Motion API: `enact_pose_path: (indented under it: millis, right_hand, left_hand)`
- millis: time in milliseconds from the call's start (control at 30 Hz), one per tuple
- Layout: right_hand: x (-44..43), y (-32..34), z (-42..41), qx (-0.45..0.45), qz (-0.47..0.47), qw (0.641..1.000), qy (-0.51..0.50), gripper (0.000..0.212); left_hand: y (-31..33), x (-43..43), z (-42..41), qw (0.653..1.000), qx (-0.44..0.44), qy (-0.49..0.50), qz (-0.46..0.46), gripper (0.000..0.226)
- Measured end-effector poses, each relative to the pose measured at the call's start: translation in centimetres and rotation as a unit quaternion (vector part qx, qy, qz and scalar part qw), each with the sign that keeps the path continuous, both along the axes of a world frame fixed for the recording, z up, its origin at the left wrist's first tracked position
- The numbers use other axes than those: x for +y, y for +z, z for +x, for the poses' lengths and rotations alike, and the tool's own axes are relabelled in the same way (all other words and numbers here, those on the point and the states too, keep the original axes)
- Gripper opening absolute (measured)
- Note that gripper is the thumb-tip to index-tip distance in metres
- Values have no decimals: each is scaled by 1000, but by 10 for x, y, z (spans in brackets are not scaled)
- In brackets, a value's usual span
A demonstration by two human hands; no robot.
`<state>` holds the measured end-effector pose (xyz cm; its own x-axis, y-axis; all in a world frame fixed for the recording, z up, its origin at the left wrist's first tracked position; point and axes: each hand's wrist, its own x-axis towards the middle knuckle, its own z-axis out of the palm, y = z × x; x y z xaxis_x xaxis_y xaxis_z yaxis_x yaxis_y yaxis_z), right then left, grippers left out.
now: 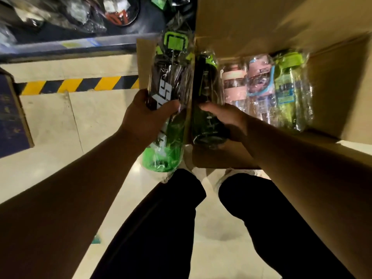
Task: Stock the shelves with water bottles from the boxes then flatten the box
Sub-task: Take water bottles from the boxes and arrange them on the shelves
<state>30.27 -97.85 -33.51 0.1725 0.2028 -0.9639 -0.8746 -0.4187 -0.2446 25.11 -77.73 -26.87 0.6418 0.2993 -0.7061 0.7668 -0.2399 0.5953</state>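
Note:
An open cardboard box (334, 81) stands on the floor in front of me, with plastic-wrapped water bottles lying inside. My left hand (144, 117) grips a black and green bottle (169, 91) just outside the box's left wall. Inside the box, my right hand (225, 119) holds a second dark green bottle (205, 93) at the left end of the row. Beside it lie a pink bottle (234, 83), a pink and blue bottle (260, 85) and a light green bottle (287, 87).
A low shelf (60, 45) with wrapped goods runs across the top left, above a yellow and black striped floor edge (80, 84). A dark blue box (12, 115) stands at the left. My legs and white shoes are below the box.

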Motion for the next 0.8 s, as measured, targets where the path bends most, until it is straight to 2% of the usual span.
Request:
enact_pose_path:
  millis: [67, 133, 167, 267, 300, 400, 433, 533, 600, 667, 733, 800]
  right_hand:
    - [-5, 30, -2, -23, 18, 1000, -2, 58]
    - [-11, 64, -5, -35, 19, 999, -29, 63]
    - [-14, 85, -8, -48, 24, 998, -38, 70]
    - [-16, 152, -18, -84, 41, 994, -52, 119]
    - [-19, 173, -22, -92, 38, 993, -69, 118]
    - [-25, 239, -30, -119, 10, 988, -102, 75]
    - [-27, 262, -33, -120, 7, 987, -107, 67]
    - [-34, 338, -39, -109, 28, 987, -117, 58]
    - [-40, 388, -44, -138, 39, 984, -103, 45]
    - [-45, 440, -47, -185, 54, 976, -97, 30]
    - [-48, 487, -48, -225, 85, 966, -99, 30]
    - [-49, 540, -51, -256, 103, 959, -71, 42]
  left_hand:
    - [15, -5, 4, 999, 16, 14, -26, 57]
    - [35, -10, 6, 997, 35, 35, -61, 60]
    - [49, -14, 6, 994, 41, 54, -87, 53]
    - [96, -26, 5, 986, 53, 93, -126, 29]
    - [115, -30, 3, 985, 55, 98, -130, 30]
    - [176, -37, -3, 982, 48, 110, -144, 35]
    - [198, -40, -5, 982, 46, 108, -151, 33]
    - [272, -45, -17, 977, 23, 122, -174, 33]
    - [318, -48, -28, 972, -37, 97, -210, 48]
    - [369, -53, -37, 966, -63, 107, -228, 44]
    - [416, -57, -45, 959, -84, 125, -241, 35]
    - [463, -61, -52, 960, -109, 106, -236, 56]
